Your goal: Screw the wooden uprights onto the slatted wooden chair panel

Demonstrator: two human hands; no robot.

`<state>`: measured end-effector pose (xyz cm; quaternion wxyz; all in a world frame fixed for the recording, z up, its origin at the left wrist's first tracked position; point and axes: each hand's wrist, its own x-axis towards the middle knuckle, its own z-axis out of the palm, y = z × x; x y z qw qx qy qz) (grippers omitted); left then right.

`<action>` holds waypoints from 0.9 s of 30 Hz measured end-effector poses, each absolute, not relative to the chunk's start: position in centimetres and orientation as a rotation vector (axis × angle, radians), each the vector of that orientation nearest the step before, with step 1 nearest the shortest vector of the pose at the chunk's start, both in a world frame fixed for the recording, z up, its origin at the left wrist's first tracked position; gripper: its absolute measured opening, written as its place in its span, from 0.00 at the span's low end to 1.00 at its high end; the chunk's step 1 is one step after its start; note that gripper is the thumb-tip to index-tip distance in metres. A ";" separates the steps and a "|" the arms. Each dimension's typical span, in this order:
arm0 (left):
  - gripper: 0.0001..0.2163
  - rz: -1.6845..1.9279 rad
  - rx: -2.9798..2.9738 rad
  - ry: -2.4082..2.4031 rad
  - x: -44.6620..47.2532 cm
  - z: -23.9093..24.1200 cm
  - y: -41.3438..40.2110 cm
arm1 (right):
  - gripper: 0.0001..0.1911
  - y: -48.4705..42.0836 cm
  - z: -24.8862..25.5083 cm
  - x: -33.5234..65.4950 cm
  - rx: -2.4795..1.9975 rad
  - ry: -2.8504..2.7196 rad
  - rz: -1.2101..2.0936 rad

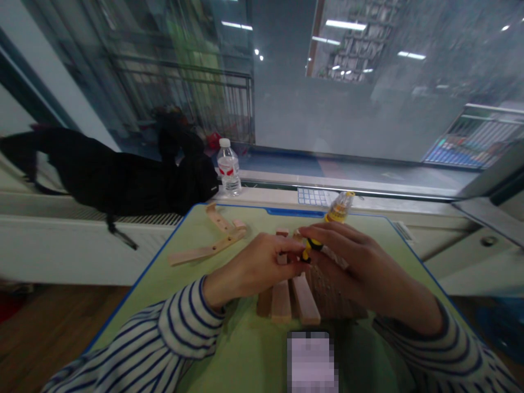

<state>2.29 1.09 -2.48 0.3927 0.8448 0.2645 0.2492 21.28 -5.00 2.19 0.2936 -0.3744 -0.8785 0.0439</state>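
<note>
Between my two hands, above the wooden pieces, is a small yellow-and-black tool (311, 245); its exact kind is hard to make out. My left hand (262, 263) pinches its lower left end between thumb and fingers. Closed around the other end from the right is my right hand (360, 262). Below lie two pale wooden strips (281, 303) (306, 300), side by side on a dark brown wooden board (333, 295). My hands hide the strips' middle parts and much of the board.
More pale wooden pieces with holes (208, 248) lie at the left of the green table (241, 349). A clear bottle with a yellow cap (339, 206) is at the back edge. A water bottle (229, 169) and black bag (123, 180) occupy the sill. A blurred-out rectangle (311, 363) is in front.
</note>
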 end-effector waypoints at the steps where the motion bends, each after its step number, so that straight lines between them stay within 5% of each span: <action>1: 0.05 0.631 2.153 0.669 2.3 -2.5 1.1 | 0.16 -4.9 2.1 21.3 -1.007 -2.327 0.102; 18: 0.06 0.678 2.136 0.705 2.5 -2.2 1.0 | 0.12 -4.4 1.4 21.1 -0.991 -2.290 0.022; 24: 0.05 0.625 2.111 0.693 2.3 -2.1 1.0 | 0.24 -4.9 2.0 21.2 -1.000 -2.324 0.052; 27: 0.05 0.630 2.140 0.645 2.3 -2.1 1.0 | 0.23 -5.2 2.2 21.2 -0.981 -2.372 0.090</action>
